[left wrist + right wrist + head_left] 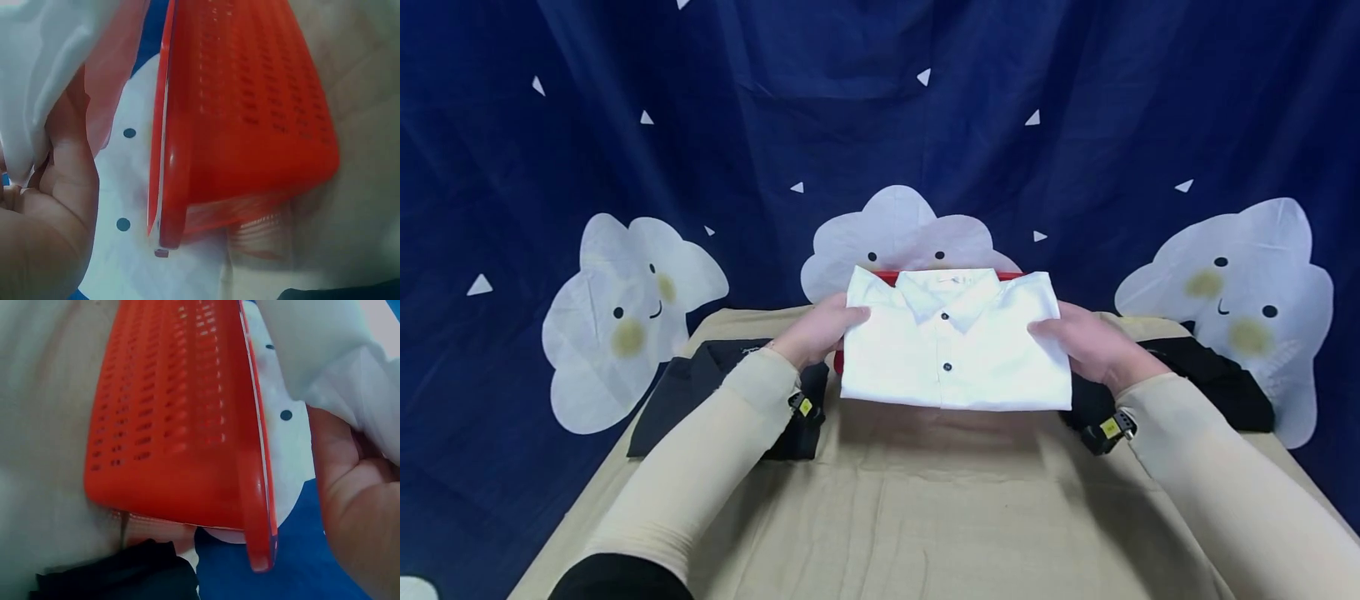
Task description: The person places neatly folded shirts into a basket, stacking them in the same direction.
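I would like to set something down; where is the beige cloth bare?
Bare beige cloth lies between the left sleeve and the right sleeve, nearer than the white shirt. The far part is crowded: red basket behind the shirt, dark clothes at left, black clothes at right.

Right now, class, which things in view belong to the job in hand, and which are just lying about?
In the job:
White shirt, folded, held by left hand and right hand
Red basket, probably, directly beyond the shirt

Apparently just lying about:
Dark folded garment on the left
Black garment on the right
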A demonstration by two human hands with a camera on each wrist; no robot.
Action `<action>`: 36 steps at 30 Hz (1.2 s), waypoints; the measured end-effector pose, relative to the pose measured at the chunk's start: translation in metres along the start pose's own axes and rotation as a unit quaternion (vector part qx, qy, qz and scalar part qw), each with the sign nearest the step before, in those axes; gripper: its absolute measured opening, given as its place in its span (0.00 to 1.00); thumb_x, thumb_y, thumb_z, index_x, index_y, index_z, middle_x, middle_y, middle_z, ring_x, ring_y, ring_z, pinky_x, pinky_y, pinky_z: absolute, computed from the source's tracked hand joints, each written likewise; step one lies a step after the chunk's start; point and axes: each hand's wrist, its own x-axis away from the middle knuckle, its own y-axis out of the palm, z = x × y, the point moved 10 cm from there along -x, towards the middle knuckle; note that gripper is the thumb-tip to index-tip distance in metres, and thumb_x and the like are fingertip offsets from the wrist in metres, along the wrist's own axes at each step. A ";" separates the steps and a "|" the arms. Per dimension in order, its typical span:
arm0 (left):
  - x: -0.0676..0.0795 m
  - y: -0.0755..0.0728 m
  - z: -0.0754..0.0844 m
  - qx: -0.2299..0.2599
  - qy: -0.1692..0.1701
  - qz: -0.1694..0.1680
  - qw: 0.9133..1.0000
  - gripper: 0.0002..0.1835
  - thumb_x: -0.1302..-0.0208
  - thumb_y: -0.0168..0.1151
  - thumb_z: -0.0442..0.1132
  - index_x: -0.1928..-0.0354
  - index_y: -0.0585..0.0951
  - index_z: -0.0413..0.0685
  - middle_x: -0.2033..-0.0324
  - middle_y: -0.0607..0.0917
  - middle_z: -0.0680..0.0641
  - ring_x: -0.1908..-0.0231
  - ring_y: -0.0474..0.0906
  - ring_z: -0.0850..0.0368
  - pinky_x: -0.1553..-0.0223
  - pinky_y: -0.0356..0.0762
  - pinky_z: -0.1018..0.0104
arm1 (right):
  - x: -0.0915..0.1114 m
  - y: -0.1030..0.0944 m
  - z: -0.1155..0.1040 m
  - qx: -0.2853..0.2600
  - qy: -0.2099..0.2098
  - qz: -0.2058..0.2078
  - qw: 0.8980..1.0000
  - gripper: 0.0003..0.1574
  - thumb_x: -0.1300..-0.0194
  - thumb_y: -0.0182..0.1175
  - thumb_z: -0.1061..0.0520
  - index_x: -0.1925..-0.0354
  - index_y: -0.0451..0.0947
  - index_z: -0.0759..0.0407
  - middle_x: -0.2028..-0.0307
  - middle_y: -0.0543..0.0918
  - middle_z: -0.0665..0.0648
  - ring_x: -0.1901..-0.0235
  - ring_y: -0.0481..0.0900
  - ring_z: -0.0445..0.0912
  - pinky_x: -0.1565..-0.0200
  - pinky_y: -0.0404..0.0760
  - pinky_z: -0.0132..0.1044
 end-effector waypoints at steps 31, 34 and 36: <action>-0.055 -0.019 0.006 -0.089 -0.037 0.067 0.993 0.28 0.21 0.51 0.43 0.23 0.61 0.50 0.43 0.78 0.45 0.46 0.78 0.49 0.41 0.76 0.51 | -0.063 -0.023 -0.002 0.080 0.073 0.033 0.994 0.42 0.22 0.47 0.55 0.20 0.41 0.61 0.35 0.68 0.69 0.43 0.74 0.61 0.42 0.77 0.55; -0.059 -0.019 0.002 -0.097 -0.037 0.073 0.992 0.28 0.21 0.51 0.42 0.24 0.62 0.49 0.45 0.79 0.46 0.47 0.79 0.50 0.41 0.76 0.52 | -0.065 -0.021 0.001 0.087 0.076 0.030 0.993 0.42 0.22 0.47 0.55 0.20 0.41 0.61 0.34 0.67 0.69 0.43 0.74 0.61 0.41 0.76 0.58; -0.060 -0.017 0.001 -0.105 -0.033 0.074 0.991 0.27 0.22 0.51 0.42 0.24 0.63 0.48 0.45 0.79 0.46 0.47 0.78 0.50 0.41 0.76 0.52 | -0.066 -0.020 0.004 0.086 0.078 0.030 0.993 0.42 0.22 0.47 0.56 0.20 0.41 0.61 0.34 0.67 0.70 0.42 0.73 0.62 0.39 0.74 0.58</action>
